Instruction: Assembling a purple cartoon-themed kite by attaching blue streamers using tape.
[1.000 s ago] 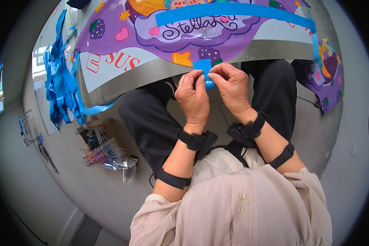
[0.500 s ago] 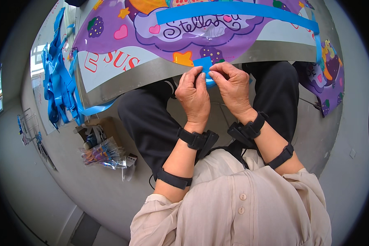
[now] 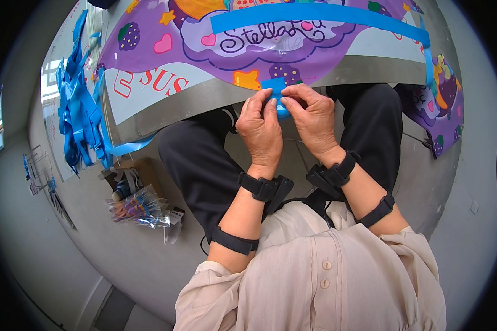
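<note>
From the head camera, my left hand and right hand are close together at the near edge of the metal table, above the gap between my legs. The fingers of each hand are narrowed to a pinch, thumb against forefinger, holding a blue strip between them from its two sides. Its squared end sticks up past my fingertips, just below an orange star on the purple printed sheet; I can't tell whether the two touch. More blue shows beneath my thumbs.

A long blue ribbon lies across the sheet and drops down at the right. To my left hangs a bundle of blue ribbons, and on the floor a clear plastic bag rests beside an open cardboard box.
</note>
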Action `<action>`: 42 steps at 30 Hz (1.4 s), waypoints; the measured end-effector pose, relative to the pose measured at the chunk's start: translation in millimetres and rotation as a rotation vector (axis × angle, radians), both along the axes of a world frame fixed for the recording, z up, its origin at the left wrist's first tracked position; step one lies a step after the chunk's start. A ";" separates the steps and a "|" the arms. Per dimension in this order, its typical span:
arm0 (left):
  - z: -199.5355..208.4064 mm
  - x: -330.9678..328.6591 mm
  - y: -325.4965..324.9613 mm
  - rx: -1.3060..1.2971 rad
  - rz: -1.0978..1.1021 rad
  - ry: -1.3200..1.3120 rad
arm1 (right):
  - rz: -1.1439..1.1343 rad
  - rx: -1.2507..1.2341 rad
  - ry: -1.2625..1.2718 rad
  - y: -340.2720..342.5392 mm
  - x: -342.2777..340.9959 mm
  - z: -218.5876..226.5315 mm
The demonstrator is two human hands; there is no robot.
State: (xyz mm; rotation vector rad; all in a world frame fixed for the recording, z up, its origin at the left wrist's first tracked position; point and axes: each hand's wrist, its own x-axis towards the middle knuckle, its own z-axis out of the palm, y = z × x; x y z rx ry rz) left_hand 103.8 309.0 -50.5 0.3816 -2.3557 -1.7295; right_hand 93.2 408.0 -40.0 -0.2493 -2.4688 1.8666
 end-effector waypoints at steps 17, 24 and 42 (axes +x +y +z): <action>-1.1 0.5 -1.1 0.049 0.008 -0.037 | 0.271 0.725 0.235 4.3 -0.2 17.5; 0.2 0.4 -1.0 0.094 0.020 -0.073 | 0.349 0.947 0.426 0.7 -0.3 18.4; -0.8 0.9 -0.3 0.270 0.105 -0.066 | 0.443 0.986 0.319 -3.8 12.9 27.2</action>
